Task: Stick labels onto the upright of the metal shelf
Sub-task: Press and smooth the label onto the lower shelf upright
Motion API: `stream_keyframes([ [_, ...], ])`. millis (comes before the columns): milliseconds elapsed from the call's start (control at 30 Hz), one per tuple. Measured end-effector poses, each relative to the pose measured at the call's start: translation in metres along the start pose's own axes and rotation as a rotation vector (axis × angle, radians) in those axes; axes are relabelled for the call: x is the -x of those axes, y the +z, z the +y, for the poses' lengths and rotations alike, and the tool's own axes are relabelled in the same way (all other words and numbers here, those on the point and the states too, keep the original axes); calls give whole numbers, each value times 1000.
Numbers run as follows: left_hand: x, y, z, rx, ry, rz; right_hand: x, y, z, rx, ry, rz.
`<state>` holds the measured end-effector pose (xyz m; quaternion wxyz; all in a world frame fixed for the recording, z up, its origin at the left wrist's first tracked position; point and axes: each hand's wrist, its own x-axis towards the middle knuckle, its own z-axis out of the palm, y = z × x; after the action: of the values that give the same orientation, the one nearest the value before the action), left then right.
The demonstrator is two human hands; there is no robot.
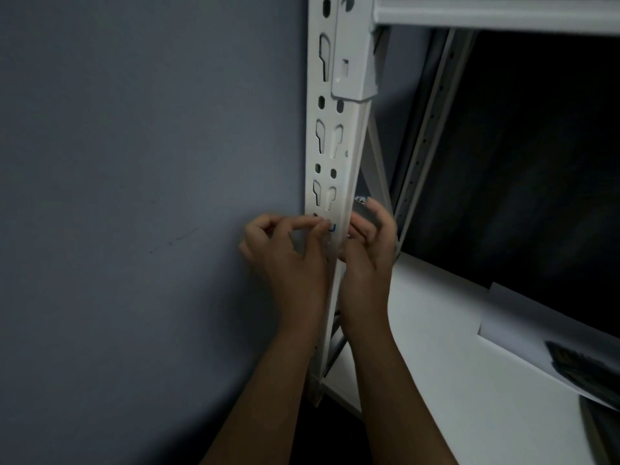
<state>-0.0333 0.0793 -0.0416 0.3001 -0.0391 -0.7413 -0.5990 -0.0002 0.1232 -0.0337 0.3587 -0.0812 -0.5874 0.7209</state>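
The white metal upright [335, 135] with keyhole slots runs down the middle of the view. A white label [332, 229] with blue marks lies against its front face. My left hand [288, 250] is at the upright's left side, its thumb and fingertips pinching the label's left edge. My right hand [367, 243] is at the right side, fingers curled round the upright's edge, touching the label's right end. Another small label with dark writing [360, 199] shows just above my right fingers, on the upright's side face.
A grey wall [134, 196] fills the left. A white shelf board [453, 347] lies lower right, carrying a paper sheet [523, 317] and a dark object [583, 367]. A white beam [503, 11] crosses the top right; the rear upright [426, 129] slants behind.
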Motion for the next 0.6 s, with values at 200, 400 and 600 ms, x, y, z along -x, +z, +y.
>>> stream_keyframes([
  [200, 3, 0, 3, 109, -56, 65, -4, -6, 2, 3, -2, -39],
  [400, 1, 1, 8, 159, -118, 55, -5, -7, 3, 2, -15, -57],
  [600, -1, 1, 0, 4, -20, -13, -5, -6, 2, -13, -4, -56],
])
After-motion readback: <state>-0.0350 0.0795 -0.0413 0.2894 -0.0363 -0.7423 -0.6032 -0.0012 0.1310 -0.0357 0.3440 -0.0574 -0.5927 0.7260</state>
